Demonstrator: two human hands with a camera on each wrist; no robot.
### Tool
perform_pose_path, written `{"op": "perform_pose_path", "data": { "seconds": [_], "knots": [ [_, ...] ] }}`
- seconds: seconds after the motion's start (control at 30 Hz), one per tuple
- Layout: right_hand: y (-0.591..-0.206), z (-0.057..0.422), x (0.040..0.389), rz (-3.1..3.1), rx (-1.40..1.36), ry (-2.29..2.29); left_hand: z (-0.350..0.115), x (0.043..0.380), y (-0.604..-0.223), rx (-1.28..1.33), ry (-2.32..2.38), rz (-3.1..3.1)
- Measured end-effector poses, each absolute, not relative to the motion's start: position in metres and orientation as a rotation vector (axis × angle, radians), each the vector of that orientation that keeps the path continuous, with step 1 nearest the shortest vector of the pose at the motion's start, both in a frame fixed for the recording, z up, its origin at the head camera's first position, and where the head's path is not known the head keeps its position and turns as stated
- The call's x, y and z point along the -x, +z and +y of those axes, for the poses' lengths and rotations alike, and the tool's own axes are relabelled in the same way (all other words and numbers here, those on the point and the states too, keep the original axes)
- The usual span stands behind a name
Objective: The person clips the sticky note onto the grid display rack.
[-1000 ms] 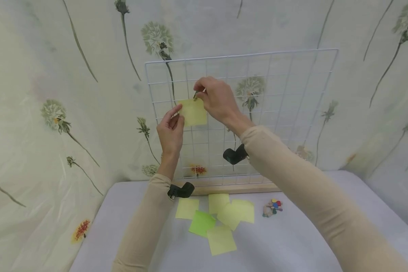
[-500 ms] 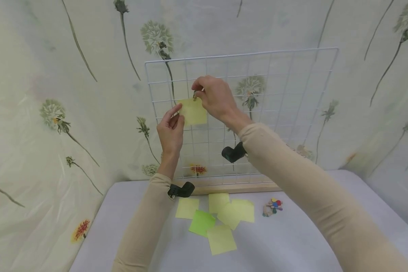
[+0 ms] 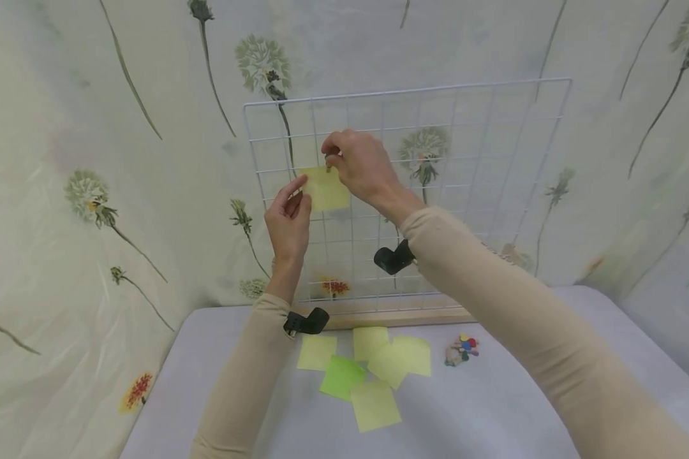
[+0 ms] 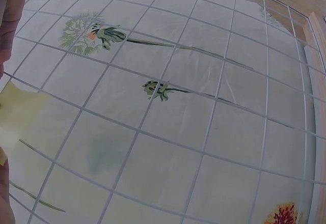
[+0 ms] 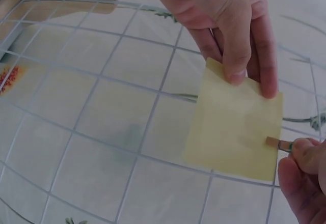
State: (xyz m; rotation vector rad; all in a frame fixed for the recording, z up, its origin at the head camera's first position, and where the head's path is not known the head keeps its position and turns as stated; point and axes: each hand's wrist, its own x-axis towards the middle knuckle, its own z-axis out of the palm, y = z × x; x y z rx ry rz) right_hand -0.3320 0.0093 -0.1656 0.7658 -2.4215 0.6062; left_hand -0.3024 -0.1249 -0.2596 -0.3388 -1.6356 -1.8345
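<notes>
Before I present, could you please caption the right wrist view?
Left grip holds a yellow note in front of a wire grid; right grip pinches a small clip at the note's edge.

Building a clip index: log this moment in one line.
left hand: pinches yellow note; right hand: pinches clothespin at note's top edge; wire grid: behind note

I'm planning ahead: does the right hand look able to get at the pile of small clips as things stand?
Probably not: the right hand pinches a wooden clip at the yellow note, though nothing visible covers the pile.
</notes>
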Motion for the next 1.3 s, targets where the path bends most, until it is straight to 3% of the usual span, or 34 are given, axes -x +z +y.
{"op": "perform_pose_path", "data": {
  "seconds": [0.5, 1.3],
  "knots": [
    [-0.169, 0.013, 0.327, -2.4, -0.795, 0.569, -0.127, 0.292, -0.266, 0.323, -1.707, -1.636],
    [-0.22, 0.059, 0.326, -2.256, -0.847, 0.641, -0.132, 0.287, -0.291, 0.275, -1.696, -1.67]
  ]
}}
